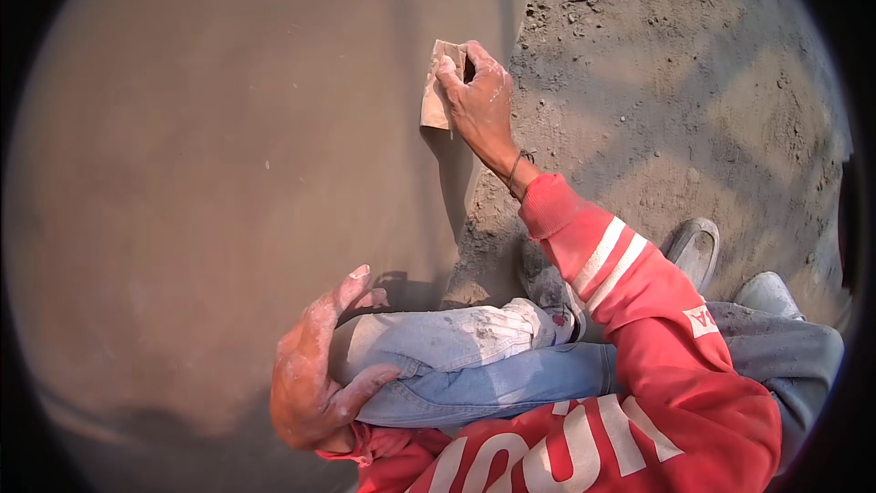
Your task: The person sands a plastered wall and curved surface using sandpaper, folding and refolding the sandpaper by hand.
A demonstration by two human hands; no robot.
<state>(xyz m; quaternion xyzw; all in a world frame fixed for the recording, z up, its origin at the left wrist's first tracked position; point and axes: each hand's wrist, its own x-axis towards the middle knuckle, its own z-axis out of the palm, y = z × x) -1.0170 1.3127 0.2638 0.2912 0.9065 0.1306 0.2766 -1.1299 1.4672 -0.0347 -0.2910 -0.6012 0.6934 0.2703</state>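
Observation:
My right hand grips a flat, tan rectangular piece, with the thumb on its face and the fingers behind it. It is held over the right edge of a smooth grey-brown surface and casts a long shadow below. My left hand, dusted with pale powder, is beside my bent knee at the lower left. Its fingers and thumb are apart with nothing between them.
Rough, crumbly ground with small clods lies to the right of the smooth surface. My legs in dusty jeans cross the lower middle. Another person's grey trouser leg and shoes are at the lower right.

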